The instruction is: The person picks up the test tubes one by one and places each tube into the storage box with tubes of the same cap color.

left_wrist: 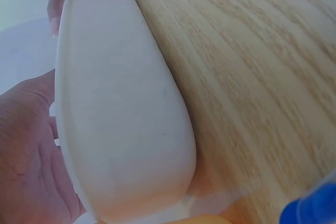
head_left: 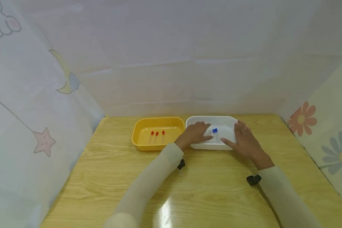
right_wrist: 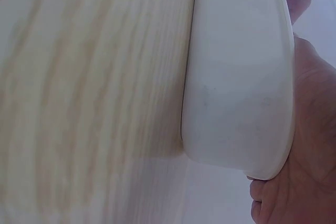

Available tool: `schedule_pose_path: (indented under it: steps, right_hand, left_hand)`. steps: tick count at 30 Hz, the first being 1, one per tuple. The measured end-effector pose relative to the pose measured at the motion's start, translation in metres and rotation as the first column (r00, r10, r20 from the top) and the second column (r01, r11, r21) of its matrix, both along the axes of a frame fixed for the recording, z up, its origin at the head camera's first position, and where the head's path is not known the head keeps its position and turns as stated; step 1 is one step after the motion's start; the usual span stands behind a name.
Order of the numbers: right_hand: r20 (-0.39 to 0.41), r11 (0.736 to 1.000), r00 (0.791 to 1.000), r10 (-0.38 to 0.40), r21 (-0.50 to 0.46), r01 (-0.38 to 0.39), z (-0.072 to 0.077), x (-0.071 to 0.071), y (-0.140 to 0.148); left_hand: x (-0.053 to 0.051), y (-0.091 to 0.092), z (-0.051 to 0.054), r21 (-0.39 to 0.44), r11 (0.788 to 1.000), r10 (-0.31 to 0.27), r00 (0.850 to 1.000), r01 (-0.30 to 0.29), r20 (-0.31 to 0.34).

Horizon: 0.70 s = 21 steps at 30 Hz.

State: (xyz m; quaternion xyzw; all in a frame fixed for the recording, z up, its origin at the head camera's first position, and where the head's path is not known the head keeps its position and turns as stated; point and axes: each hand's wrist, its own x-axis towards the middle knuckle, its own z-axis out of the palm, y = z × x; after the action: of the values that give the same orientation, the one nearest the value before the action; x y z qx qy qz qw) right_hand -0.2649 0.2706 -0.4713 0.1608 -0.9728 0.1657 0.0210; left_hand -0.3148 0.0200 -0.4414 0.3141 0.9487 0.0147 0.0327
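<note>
A white tray (head_left: 198, 146) stands on the table, with blue-capped clear tubes (head_left: 215, 130) lying inside it. Over the tray's left part is my left hand (head_left: 196, 133), its fingers and thumb spread. My right hand (head_left: 246, 142) rests at the tray's right rim, thumb stretched over the near edge and fingers extended along the side. In the left wrist view, the tray's outer wall (left_wrist: 121, 98) hides part of the left hand. The right wrist view shows the right palm (right_wrist: 315, 145) against the rim. Neither hand visibly pinches anything.
To the left is a yellow tray (head_left: 148, 148) holding three red-capped tubes (head_left: 157, 133). A blue cap (left_wrist: 315, 208) shows at the left wrist view's corner. Thin clear pieces (head_left: 180, 173) lie by the left wrist's black camera (head_left: 181, 164). Printed cloth hangs around the wooden table (head_left: 211, 190).
</note>
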Motion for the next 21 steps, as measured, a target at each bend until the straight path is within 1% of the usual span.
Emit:
schedule_pose_path:
  steps: [4,7,11,16,21]
  right_hand:
    - [-0.001,1.0,1.0,-0.004,-0.009,0.004,0.0,0.001,-0.001]
    - [0.0,1.0,1.0,-0.003,-0.007,0.003,0.0,0.001,-0.002]
    - [-0.001,1.0,1.0,-0.008,0.001,0.008,-0.001,0.001,-0.004]
    - [-0.004,1.0,1.0,-0.011,0.003,0.011,-0.003,0.0,-0.006]
    - [-0.009,1.0,1.0,-0.018,0.01,0.018,-0.004,-0.002,-0.007]
  left_hand:
    - [0.004,-0.002,0.001,-0.017,1.0,0.002,0.999,-0.003,-0.04]
    - [0.007,-0.004,0.002,-0.01,1.0,-0.004,0.998,0.003,-0.057]
    - [0.012,-0.007,0.003,0.008,1.0,-0.019,0.998,0.02,-0.066]
    - [0.019,-0.013,0.004,0.022,0.999,-0.023,0.997,0.025,-0.074]
    - [0.023,-0.019,0.004,0.06,0.997,-0.036,0.995,0.041,-0.092]
